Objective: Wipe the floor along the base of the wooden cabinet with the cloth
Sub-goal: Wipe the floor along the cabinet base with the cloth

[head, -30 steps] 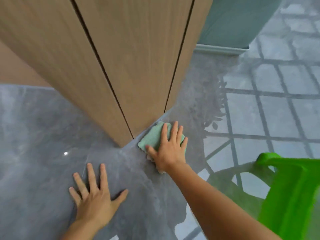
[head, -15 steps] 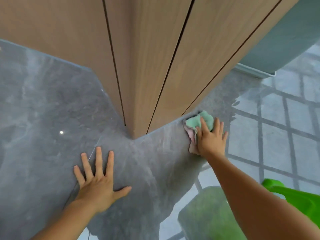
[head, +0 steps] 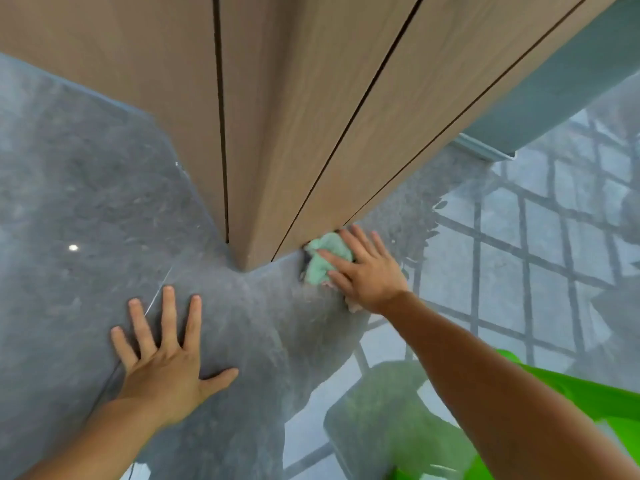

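A tall wooden cabinet [head: 298, 109] with dark vertical seams fills the top of the view, its corner meeting the glossy grey floor [head: 86, 209] near the middle. A crumpled mint-green cloth [head: 320, 259] with a pink underside lies on the floor against the cabinet's right face, just right of the corner. My right hand [head: 367, 271] presses flat on the cloth, fingers spread toward the cabinet, covering its right part. My left hand [head: 166, 355] rests palm down on the bare floor in front of the corner, fingers spread, holding nothing.
A bright green plastic piece [head: 571, 400] sits at the lower right beside my right forearm. A pale teal wall with a white skirting [head: 485, 150] stands behind the cabinet on the right. A window-grid reflection covers the floor to the right.
My right hand has slid the cloth along the cabinet's right face, away from the corner and then slightly back toward it. The left hand has stayed planted. The head view has shifted.
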{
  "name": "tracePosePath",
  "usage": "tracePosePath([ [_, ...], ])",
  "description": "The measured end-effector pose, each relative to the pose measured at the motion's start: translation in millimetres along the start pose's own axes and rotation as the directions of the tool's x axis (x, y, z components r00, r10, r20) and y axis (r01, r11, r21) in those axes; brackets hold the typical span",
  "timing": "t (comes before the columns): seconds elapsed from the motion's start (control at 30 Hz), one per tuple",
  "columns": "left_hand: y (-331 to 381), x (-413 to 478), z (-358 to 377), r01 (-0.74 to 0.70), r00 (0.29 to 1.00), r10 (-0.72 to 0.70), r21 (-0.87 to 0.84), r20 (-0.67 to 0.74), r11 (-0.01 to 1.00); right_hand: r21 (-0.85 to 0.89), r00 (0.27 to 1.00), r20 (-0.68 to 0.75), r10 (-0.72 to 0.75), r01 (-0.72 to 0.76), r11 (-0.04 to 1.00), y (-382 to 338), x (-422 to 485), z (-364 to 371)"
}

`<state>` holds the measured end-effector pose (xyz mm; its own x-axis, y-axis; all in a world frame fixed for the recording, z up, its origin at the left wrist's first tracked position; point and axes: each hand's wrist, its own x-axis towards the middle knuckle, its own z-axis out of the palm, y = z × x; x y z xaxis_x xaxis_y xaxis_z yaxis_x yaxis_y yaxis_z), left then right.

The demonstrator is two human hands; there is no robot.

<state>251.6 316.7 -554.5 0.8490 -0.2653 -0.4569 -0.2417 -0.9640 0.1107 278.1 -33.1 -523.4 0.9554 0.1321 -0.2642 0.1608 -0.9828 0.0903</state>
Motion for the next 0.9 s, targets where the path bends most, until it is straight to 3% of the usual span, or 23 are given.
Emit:
tracePosePath([
  [0.03, 0.4, 0.4, -1.2, 0.007, 1.000, -0.007, -0.013, 0.013, 1.000, -0.006, 0.971, 0.038, 0.234, -0.234, 0.972, 21.6, 0.1, -3.3],
  [0.1, 1.4, -0.6, -3.8, 0.005, 1.000, -0.005, -0.034, 0.014, 0.999, 0.123, 0.796, 0.100, 0.596, -0.605, 0.787, 31.4, -1.3, -9.0],
  [0.13, 1.0, -1.9, -5.8, 0.001, 1.000, 0.000, -0.038, 0.023, 0.999, 0.225, 0.725, 0.152, 0.672, -0.687, 0.691, 16.9, -1.1, -10.5],
  [0.17, 0.0, -3.2, -9.4, -0.002, 0.999, 0.004, -0.048, 0.040, 0.999, 0.291, 0.708, 0.177, 0.683, -0.701, 0.651, -8.9, -2.7, -8.1],
  [0.23, -1.0, -5.2, -13.0, -0.026, 0.999, 0.029, -0.062, 0.045, 0.998, 0.332, 0.821, 0.072, 0.566, -0.555, 0.763, -80.9, -14.3, 2.9],
  [0.3, -6.4, -7.8, -14.7, -0.043, 0.996, 0.048, -0.064, 0.073, 0.997, 0.339, 0.966, -0.022, 0.259, -0.237, 0.911, -159.6, -29.5, 0.4],
  [0.37, -8.5, -11.1, -21.9, -0.049, 0.994, 0.057, -0.088, 0.089, 0.995, 0.346, 0.997, -0.065, -0.038, 0.058, 0.936, -203.9, -23.0, -4.7],
  [0.4, -8.7, -11.2, -27.1, -0.068, 0.994, 0.075, -0.091, 0.077, 0.994, 0.367, 0.990, -0.073, -0.119, 0.137, 0.920, -213.0, -9.6, -12.3],
  [0.57, -5.7, -9.6, -23.9, -0.046, 0.999, 0.046, -0.014, -0.013, 0.999, 0.384, 0.973, -0.040, -0.228, 0.226, 0.895, -219.7, 74.1, -37.1],
  [0.63, -9.2, -9.0, -17.8, -0.045, 0.997, 0.046, -0.014, 0.062, 0.999, 0.340, 0.963, -0.059, -0.263, 0.267, 0.902, -234.2, 114.2, -44.3],
  [0.73, -6.1, -6.0, -11.8, -0.014, 0.999, 0.017, -0.121, 0.030, 0.993, 0.276, 0.974, -0.075, -0.215, 0.228, 0.934, -257.4, 198.4, -57.2],
  [0.9, -6.1, 0.5, -3.0, 0.017, 1.000, -0.019, -0.122, -0.015, 0.992, 0.221, 0.985, 0.008, -0.172, 0.165, 0.961, -261.4, 286.9, -82.7],
])
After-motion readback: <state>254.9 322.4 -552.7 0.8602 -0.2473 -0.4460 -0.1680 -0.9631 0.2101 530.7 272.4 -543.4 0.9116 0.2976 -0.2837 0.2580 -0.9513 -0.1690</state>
